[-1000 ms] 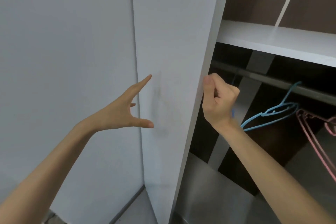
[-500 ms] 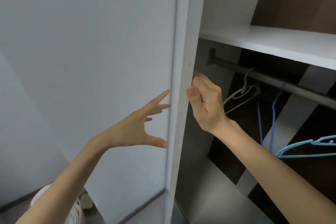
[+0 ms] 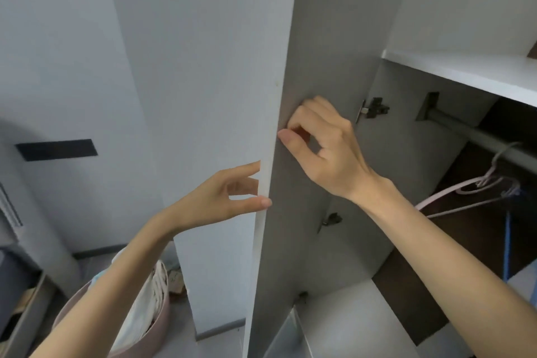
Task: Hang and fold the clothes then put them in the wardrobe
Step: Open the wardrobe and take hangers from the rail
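Wardrobe door [image 3: 302, 212] stands edge-on between the two hands, its grey inner face turned toward the right one. The right hand [image 3: 322, 148] has its fingers curled, knuckles bent, with fingertips and thumb tip against the door right at its front edge; I cannot tell whether it truly grips that edge. The left hand [image 3: 229, 197] sits lower, on the door's outer side. It is relaxed with its fingers spread and holds nothing, only the thumb tip touching the edge. Just beyond the right hand's knuckles is a hinge [image 3: 374, 107]. Further right of that wrist a pink hanger [image 3: 453, 193] and a blue hanger [image 3: 508, 241] hang from the rail [image 3: 479, 136] under a white shelf [image 3: 465, 70]. Below the left forearm stands a pink basket [image 3: 158, 334] with white clothes [image 3: 145, 299] inside — well apart from the wardrobe's interior.
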